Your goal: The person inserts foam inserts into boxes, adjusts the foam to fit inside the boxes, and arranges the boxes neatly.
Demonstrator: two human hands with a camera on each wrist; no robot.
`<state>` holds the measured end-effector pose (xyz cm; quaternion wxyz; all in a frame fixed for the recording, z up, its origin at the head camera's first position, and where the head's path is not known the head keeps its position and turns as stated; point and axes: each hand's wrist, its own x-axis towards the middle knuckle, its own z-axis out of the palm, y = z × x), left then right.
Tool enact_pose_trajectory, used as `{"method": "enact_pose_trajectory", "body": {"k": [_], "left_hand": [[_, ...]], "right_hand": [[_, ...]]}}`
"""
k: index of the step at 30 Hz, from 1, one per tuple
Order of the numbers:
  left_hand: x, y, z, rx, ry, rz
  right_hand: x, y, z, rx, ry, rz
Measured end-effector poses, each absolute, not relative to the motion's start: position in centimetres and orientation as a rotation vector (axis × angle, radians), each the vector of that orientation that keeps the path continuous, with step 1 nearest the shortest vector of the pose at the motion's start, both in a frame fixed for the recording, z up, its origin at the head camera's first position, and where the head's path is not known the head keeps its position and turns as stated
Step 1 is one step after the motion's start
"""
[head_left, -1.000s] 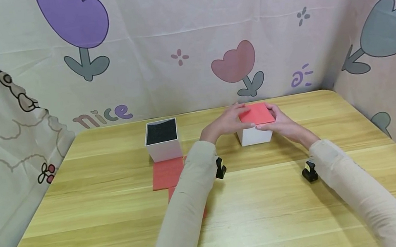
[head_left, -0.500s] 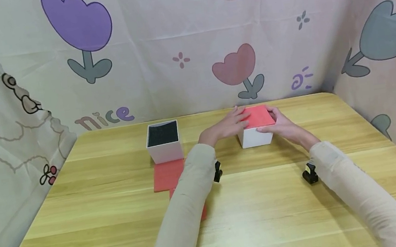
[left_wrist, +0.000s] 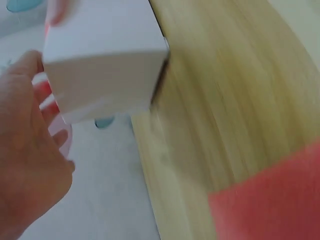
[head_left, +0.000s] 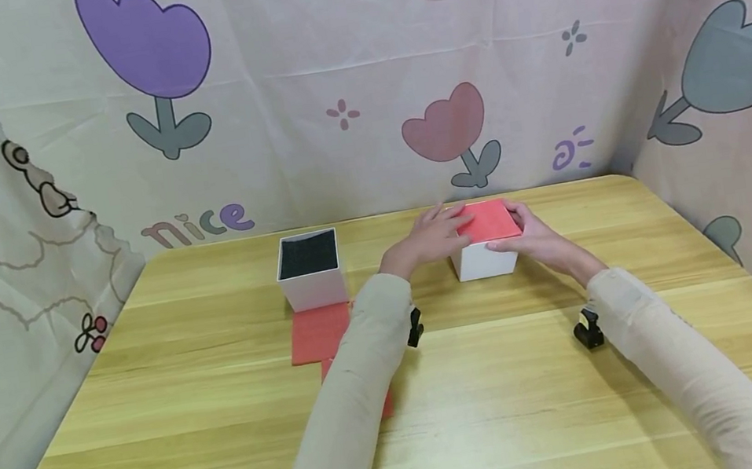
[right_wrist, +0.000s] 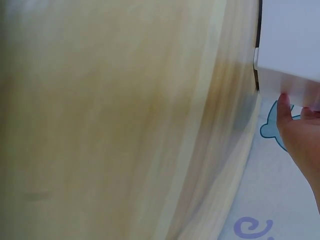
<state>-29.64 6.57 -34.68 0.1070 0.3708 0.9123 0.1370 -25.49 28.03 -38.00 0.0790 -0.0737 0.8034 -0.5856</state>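
Note:
A white box stands at the back right of the table with a flat red square across its top. My right hand holds the box's right side, thumb at the front corner and other fingers towards the back. My left hand is at the left edge, fingers spread and fairly straight by the red square; whether they touch it, I cannot tell. In the left wrist view, the white box is beside my left hand. The right wrist view shows my right hand against the box.
Another white box, its inside black, stands at the back left. A red square lies just in front of it. Nearer, another red piece is partly hidden under my left sleeve. A printed cloth hangs behind the table.
The red square has settled lower, flat on the white box. My left fingers have drawn back leftward from its front edge and spread. My right hand has stayed at the box's right side.

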Motion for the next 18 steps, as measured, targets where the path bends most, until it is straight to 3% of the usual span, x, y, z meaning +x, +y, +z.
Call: {"method": "enact_pose_trajectory", "body": {"k": [10,18], "left_hand": [[-26.0,9.7,-34.3,1.417,2.742,0.248],[-25.3,10.0,-34.4,1.401,2.691,0.143]], "right_hand": [[-25.3,28.4,-37.8,-0.311,2.379,-1.771],[-25.3,28.4,-38.0,-0.318,2.367,-1.785]]}}
